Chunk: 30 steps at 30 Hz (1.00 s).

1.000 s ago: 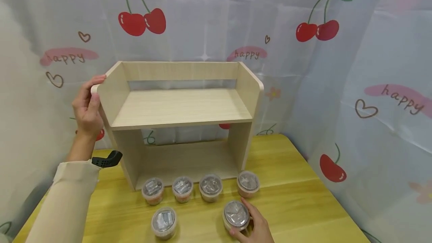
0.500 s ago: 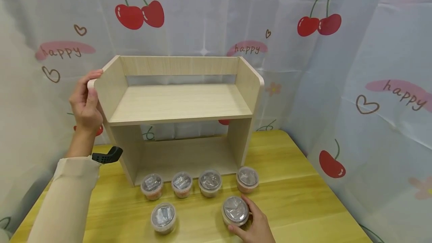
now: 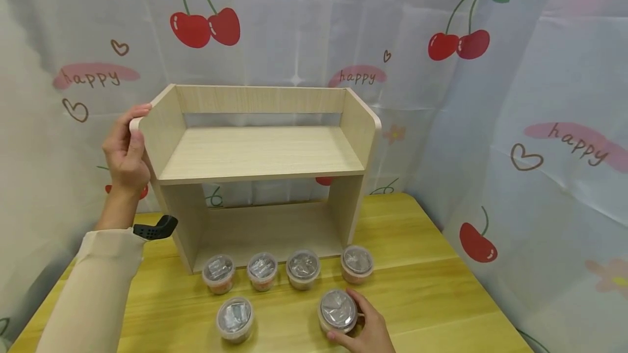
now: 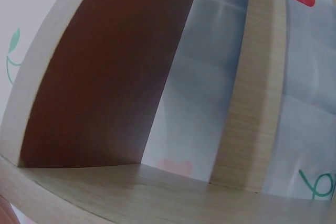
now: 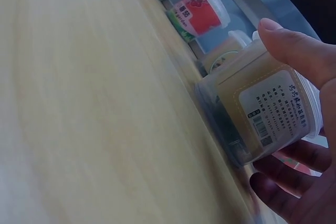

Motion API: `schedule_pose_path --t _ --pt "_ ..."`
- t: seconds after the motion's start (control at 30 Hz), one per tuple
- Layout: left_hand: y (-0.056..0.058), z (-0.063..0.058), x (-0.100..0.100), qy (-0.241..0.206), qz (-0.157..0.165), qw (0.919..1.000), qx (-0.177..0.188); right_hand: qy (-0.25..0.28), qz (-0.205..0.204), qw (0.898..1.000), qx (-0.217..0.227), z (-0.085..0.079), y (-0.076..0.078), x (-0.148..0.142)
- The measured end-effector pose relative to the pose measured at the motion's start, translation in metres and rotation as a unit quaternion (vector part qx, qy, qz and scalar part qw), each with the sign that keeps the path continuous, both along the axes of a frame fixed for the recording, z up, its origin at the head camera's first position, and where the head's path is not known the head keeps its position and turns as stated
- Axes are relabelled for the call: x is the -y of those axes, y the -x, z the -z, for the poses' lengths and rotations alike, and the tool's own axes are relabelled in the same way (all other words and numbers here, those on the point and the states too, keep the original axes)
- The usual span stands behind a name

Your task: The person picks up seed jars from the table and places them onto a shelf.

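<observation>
My left hand (image 3: 126, 151) grips the upper front corner of the left side panel of a pale wooden two-tier shelf (image 3: 262, 154), thumb on the front edge. In the left wrist view the shelf's inner boards (image 4: 252, 77) fill most of the picture, with the hand almost wholly out of sight. At the front right, my right hand (image 3: 365, 327) holds a clear lidded plastic tub (image 3: 338, 309) between thumb and fingers. The right wrist view shows this tub (image 5: 262, 106) close over the table, a printed label with a barcode facing the camera.
Along the shelf's front stand several similar lidded tubs, from a left one (image 3: 218, 272) to a right one (image 3: 357, 262). Another tub (image 3: 235, 318) stands nearer, left of the held one. The yellow wood-grain table (image 3: 422, 287) meets a cherry-print curtain (image 3: 490, 140) behind and at right.
The view shifts slightly with the head. Both hands keep their places, the left on the shelf panel and the right around the tub.
</observation>
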<state>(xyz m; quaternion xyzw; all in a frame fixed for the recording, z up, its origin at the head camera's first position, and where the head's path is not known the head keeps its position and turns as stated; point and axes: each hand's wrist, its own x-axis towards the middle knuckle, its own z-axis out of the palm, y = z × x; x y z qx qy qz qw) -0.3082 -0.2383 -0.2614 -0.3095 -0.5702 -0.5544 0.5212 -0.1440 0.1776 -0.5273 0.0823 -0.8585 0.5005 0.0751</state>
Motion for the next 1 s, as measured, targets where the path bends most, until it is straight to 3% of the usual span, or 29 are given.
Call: schedule_pose_path --t 0.17,0.57,1.0 --pt "-0.001 -0.001 -0.001 0.005 -0.008 0.9999 0.005 -0.002 0.01 1.0 0.009 -0.002 0.001 -0.001" --pt "-0.003 -0.001 -0.001 0.008 -0.013 0.9999 0.004 0.008 0.055 0.998 -0.027 -0.006 0.0 0.001" --pt "-0.001 0.0 -0.001 0.001 -0.008 1.0 -0.001 0.015 0.089 0.988 -0.123 -0.023 0.005 0.0"
